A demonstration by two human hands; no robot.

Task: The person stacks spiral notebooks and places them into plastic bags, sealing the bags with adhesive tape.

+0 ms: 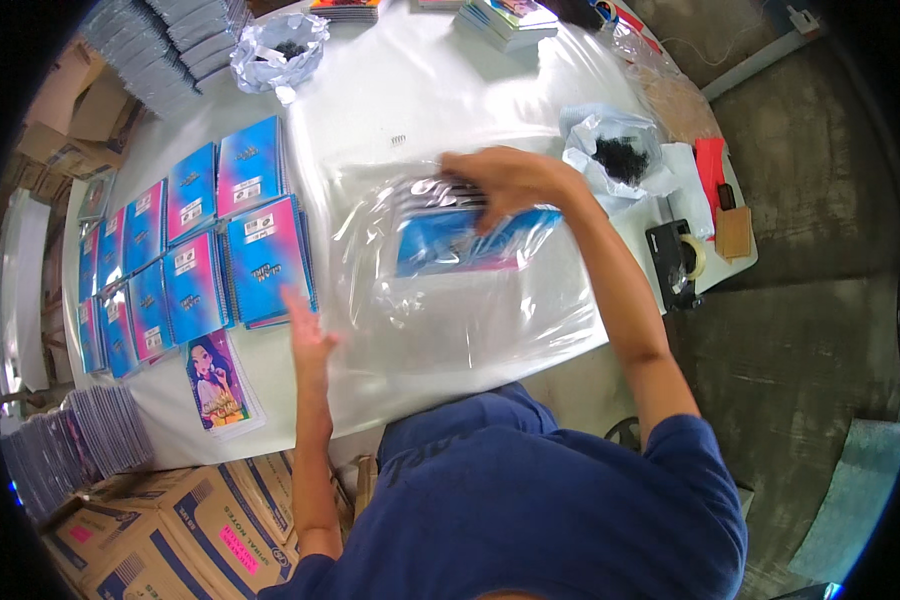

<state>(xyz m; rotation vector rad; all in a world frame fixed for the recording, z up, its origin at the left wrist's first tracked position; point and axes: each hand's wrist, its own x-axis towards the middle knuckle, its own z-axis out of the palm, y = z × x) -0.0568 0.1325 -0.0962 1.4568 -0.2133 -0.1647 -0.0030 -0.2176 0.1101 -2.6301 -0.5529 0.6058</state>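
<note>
A stack of blue and pink spiral notebooks (pixel 435 245) lies under shiny clear plastic, its wire edges toward the far side. My right hand (pixel 520 185) arches over the stack from the right, thumb on the blue cover and fingers bent over the far edge. Clear plastic film, apparently a bag (pixel 460 325), spreads around it; whether my fingers are under or over the film I cannot tell. My left hand (pixel 310 335), slightly blurred, holds nothing, its fingers stretched toward the nearest pile of spiral notebooks (pixel 262 255) on the left.
More notebook piles (pixel 192 285) stand in two rows at left, with illustrated sheets (pixel 215 385) below. Crumpled bags holding dark bits (pixel 280 50) (pixel 610 150) sit far left and right. A tape dispenser (pixel 675 265) stands at the right edge. Cardboard boxes (pixel 190 520) are at lower left.
</note>
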